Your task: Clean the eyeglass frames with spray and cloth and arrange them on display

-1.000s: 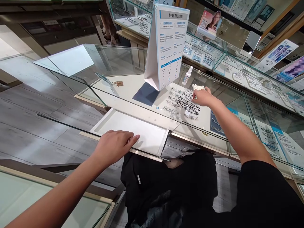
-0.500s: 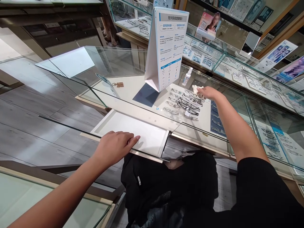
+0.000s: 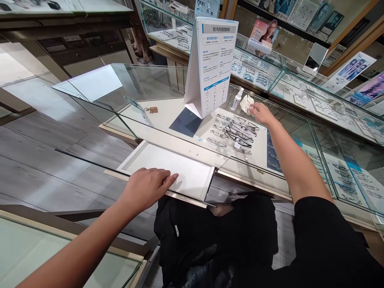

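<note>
My left hand [image 3: 151, 184] is at the front edge of a pulled-out white drawer [image 3: 174, 168], with bent fingers hooked over the edge and the thumb pointing right. My right hand [image 3: 262, 114] reaches across the glass counter [image 3: 255, 160] and pinches a crumpled cream-white cloth [image 3: 246, 105] by its near side. Just left of the cloth stands a small white spray bottle [image 3: 237, 99]. Several eyeglasses [image 3: 238, 134] show in rows through the glass, in front of and below my right hand.
A tall folded display card [image 3: 217, 68] stands on the counter left of the bottle. Small brown keychain-like item [image 3: 153, 109] and a dark blue panel [image 3: 186, 122] lie to its left. More glass showcases [image 3: 300, 92] hold frames behind. Another glass-topped counter [image 3: 54, 248] is at lower left.
My right hand has lifted and shifted slightly, and the cloth now shows more fully, spread beside the bottle. My left hand stays at the drawer edge. The view has shifted slightly.
</note>
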Tool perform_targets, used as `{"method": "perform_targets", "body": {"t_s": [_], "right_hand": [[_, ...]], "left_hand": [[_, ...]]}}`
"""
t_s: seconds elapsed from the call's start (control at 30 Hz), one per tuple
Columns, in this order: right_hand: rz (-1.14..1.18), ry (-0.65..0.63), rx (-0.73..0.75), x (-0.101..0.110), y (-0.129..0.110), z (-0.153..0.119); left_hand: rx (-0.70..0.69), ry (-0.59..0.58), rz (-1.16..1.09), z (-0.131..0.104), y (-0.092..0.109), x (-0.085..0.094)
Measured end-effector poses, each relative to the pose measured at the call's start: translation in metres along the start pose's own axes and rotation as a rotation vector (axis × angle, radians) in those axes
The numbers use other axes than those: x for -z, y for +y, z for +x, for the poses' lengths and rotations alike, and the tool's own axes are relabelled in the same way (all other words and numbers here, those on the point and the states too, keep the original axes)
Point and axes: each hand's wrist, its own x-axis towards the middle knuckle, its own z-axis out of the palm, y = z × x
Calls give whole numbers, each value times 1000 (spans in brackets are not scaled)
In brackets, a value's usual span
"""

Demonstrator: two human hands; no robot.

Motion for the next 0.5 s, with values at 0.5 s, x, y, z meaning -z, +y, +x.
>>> {"method": "perform_targets", "body": {"t_s": [0.5], "right_hand": [[65, 323, -310, -54, 130, -53]], "left_hand": [[104, -124, 7, 0, 5, 10]]}}
